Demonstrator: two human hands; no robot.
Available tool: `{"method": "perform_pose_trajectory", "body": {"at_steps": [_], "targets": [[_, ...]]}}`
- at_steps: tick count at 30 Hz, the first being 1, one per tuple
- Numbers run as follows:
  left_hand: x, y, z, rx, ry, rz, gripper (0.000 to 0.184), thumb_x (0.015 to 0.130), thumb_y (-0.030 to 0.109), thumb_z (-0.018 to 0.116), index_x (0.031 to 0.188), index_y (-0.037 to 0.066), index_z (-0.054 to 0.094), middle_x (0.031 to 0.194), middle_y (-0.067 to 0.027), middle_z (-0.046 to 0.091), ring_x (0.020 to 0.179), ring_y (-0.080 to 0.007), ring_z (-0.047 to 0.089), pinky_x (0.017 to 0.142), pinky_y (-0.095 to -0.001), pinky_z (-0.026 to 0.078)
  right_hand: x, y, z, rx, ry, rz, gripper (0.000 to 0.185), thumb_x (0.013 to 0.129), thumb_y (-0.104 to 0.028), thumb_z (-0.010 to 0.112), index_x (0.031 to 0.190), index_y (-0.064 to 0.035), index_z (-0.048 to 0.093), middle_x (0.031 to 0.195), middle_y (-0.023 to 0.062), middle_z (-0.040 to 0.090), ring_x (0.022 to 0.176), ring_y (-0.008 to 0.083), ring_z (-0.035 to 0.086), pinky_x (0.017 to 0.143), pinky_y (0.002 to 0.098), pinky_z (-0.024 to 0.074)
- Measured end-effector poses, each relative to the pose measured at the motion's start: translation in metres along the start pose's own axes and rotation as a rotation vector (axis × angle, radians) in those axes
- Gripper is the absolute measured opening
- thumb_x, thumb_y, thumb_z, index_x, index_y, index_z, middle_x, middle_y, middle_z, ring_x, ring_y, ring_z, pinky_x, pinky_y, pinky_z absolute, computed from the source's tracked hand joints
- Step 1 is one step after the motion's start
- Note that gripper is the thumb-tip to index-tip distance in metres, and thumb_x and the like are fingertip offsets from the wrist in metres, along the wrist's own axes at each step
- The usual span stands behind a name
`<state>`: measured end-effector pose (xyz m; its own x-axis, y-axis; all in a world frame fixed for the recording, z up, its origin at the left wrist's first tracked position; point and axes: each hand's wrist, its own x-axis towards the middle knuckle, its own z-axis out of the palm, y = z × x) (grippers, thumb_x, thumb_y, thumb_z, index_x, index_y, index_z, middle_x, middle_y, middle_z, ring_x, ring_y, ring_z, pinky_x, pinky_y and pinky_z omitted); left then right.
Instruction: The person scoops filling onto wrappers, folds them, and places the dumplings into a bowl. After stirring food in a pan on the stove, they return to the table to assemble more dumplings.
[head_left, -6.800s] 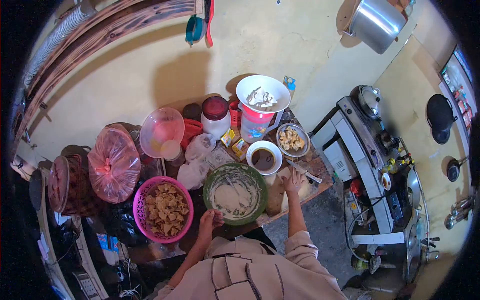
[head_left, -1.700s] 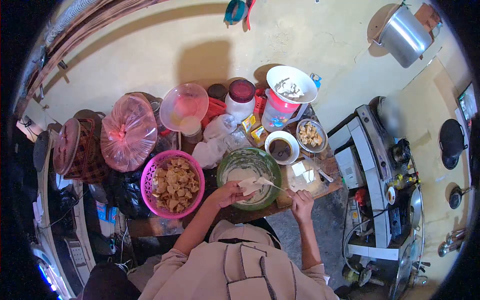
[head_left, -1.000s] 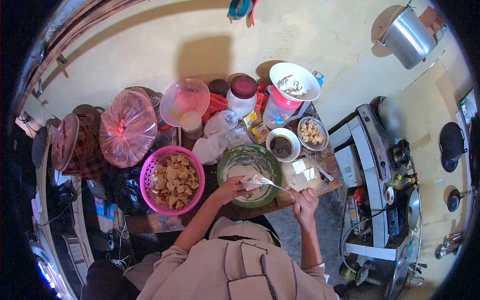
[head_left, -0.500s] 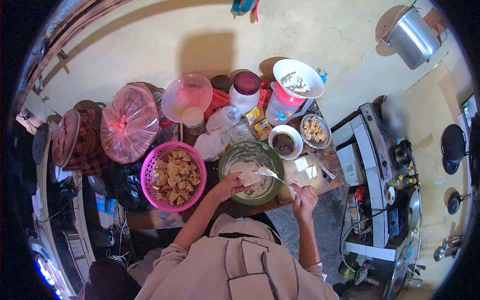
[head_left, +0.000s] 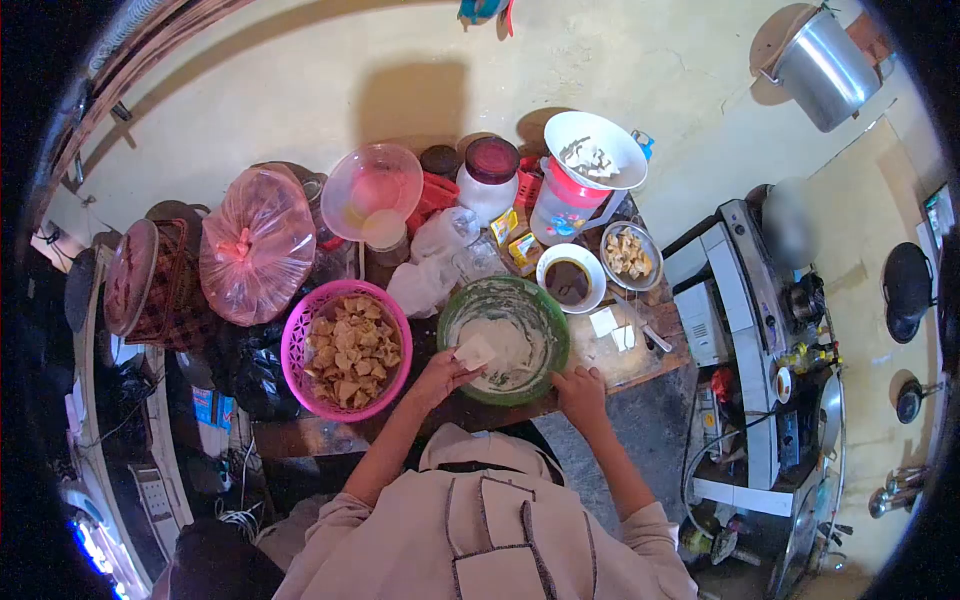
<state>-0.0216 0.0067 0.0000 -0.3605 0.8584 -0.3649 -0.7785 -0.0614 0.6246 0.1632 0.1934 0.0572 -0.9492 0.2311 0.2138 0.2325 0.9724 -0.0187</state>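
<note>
A thin, white square wrapper (head_left: 474, 352) lies across the fingers of my left hand (head_left: 440, 377), which pinches it over the left side of a green bowl (head_left: 558, 345). White paste (head_left: 505, 345) fills the bottom of this bowl and smears its inner wall. At the bowl's lower right rim, my right hand (head_left: 582, 392) is closed around the spoon's handle; the spoon itself barely shows. More white wrappers (head_left: 604, 322) lie on a cutting board (head_left: 628, 370) to the right, with a knife (head_left: 655, 338) beside them.
A pink basket (head_left: 292, 350) of folded, filled pieces stands left. Behind are a bowl of dark liquid (head_left: 568, 282), a metal dish of pieces (head_left: 630, 255), a white bowl on a pitcher (head_left: 597, 150), a lidded jar (head_left: 490, 185) and plastic bags (head_left: 420, 285). A stove (head_left: 745, 260) is right.
My right hand has lowered the spoon from the wrapper and moved left to the bowl's rim. My left hand has shifted slightly left with the wrapper, now bare of the spoon.
</note>
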Motion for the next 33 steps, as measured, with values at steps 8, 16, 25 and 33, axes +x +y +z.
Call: {"method": "perform_pose_trajectory", "body": {"at_steps": [8,16,25,33], "targets": [[0.004,-0.007,0.0,0.014,0.068,0.024,0.038,0.082,-0.001,0.037,0.12,-0.003,0.032,0.115,-0.0159,0.046,0.1,-0.0245,0.052,0.084,-0.0299,0.045,0.009,0.007,0.028,0.341,-0.446,0.442,0.019,0.073,-0.021,0.051,0.085,-0.0092,0.061,0.078,0.0121,0.06,0.079,0.03,0.056,0.069,0.0408,0.0416],[0.004,0.001,0.01,0.356,0.171,0.004,0.036,0.08,0.002,0.044,0.115,-0.005,0.04,0.11,-0.0143,0.05,0.098,-0.0239,0.053,0.085,-0.0306,0.045,0.006,0.06,0.017,1.051,-0.263,0.663,0.018,0.076,-0.017,0.056,0.084,-0.0009,0.061,0.072,0.0031,0.058,0.067,0.0125,0.052,0.063,0.0245,0.0394],[0.014,0.011,0.038,0.121,-0.242,-0.16,0.038,0.078,0.005,0.05,0.111,-0.011,0.041,0.11,-0.0177,0.05,0.099,-0.0253,0.052,0.088,-0.0331,0.042,0.007,0.032,-0.01,1.321,-0.006,0.451,0.009,0.08,-0.004,0.052,0.083,-0.0017,0.06,0.069,-0.0043,0.051,0.064,0.004,0.043,0.058,0.0183,0.034],[0.007,0.021,0.037,0.02,-0.284,-0.174,0.045,0.077,0.004,0.05,0.116,-0.01,0.034,0.114,-0.0193,0.046,0.102,-0.0286,0.05,0.087,-0.0326,0.044,-0.006,0.024,-0.018,0.582,0.24,0.107,0.02,0.07,-0.003,0.053,0.088,-0.0074,0.062,0.073,0.0083,0.056,0.067,0.0226,0.051,0.069,0.0321,0.0415]]}}
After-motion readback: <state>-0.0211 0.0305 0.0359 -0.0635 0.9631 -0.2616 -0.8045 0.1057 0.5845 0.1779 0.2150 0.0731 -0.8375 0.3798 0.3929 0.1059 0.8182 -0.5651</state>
